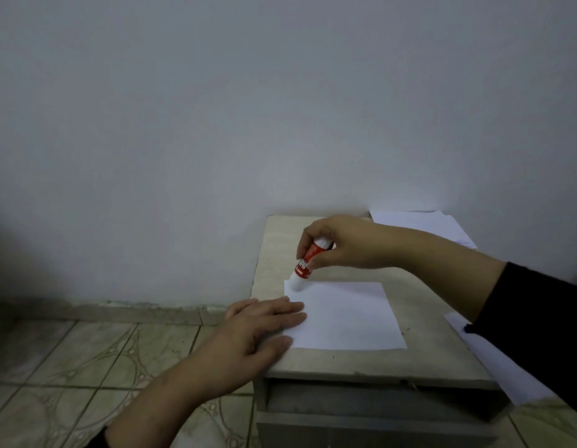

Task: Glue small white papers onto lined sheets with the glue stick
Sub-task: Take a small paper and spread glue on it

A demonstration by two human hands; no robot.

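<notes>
A white paper lies flat on the small beige table. My right hand grips a red-and-white glue stick, tilted, with its white tip touching the paper's far left corner. My left hand rests flat with fingers spread on the paper's left edge, holding it down. More white sheets lie at the table's far right corner. Another sheet hangs over the table's right edge, partly hidden by my dark sleeve.
The table stands against a plain grey wall, with a recessed drawer front below its top. Patterned floor tiles spread to the left, ending at a skirting strip along the wall.
</notes>
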